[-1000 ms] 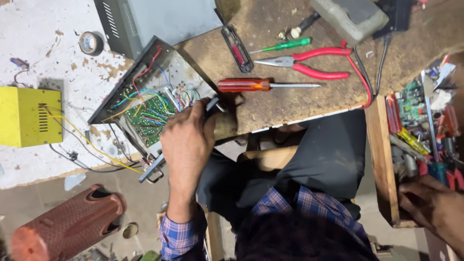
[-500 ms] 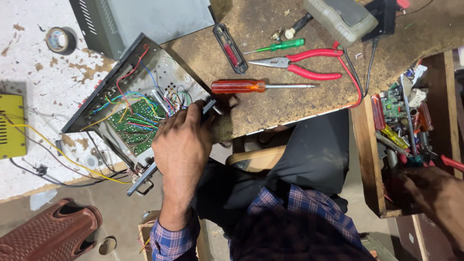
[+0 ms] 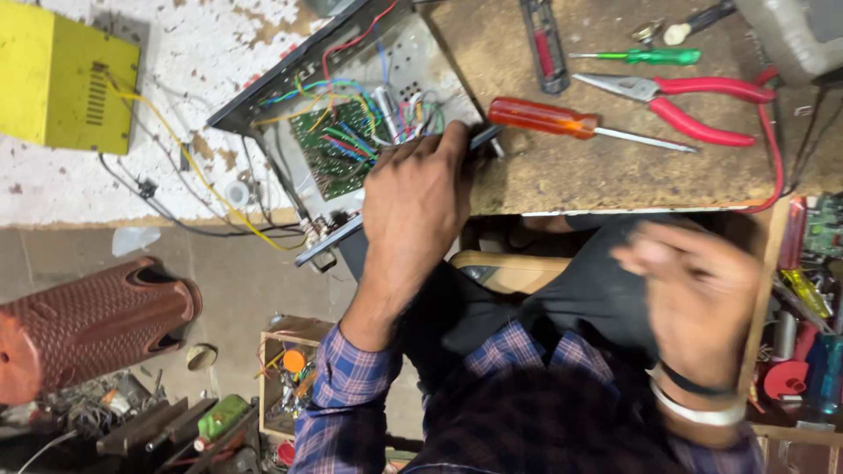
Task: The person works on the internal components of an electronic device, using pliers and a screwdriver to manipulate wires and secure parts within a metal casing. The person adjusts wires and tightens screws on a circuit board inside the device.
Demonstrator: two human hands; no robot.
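We rest our left hand [image 3: 413, 202] on the near edge of the open metal chassis [image 3: 351, 132], fingers curled down over the rim where the chassis meets the workbench [image 3: 615, 167]. The fingertips are hidden on the far side of the rim, so we cannot tell whether they pinch a wire or only press the frame. The chassis lies directly ahead of this hand, tilted, with its long axis running from far right to near left and its near-left corner overhanging the bench edge. The green circuit board [image 3: 329, 145] sits inside it, just left of the knuckles, under a tangle of coloured wires [image 3: 351, 96].

Our right hand [image 3: 694, 281] hangs free in the air over the lap, well apart from the chassis. It is motion-blurred, fingers loosely spread, holding nothing that we can see. The left hand is therefore the nearer one by far.

The orange-handled screwdriver [image 3: 544, 117] lies on the bench just right of the left hand, handle toward the chassis, shaft pointing right. Beyond it lie the red-handled pliers [image 3: 694, 101] and a green screwdriver [image 3: 650, 56]. A yellow box [image 3: 61, 79] sits at far left, joined to the chassis by a yellow wire [image 3: 202, 175].
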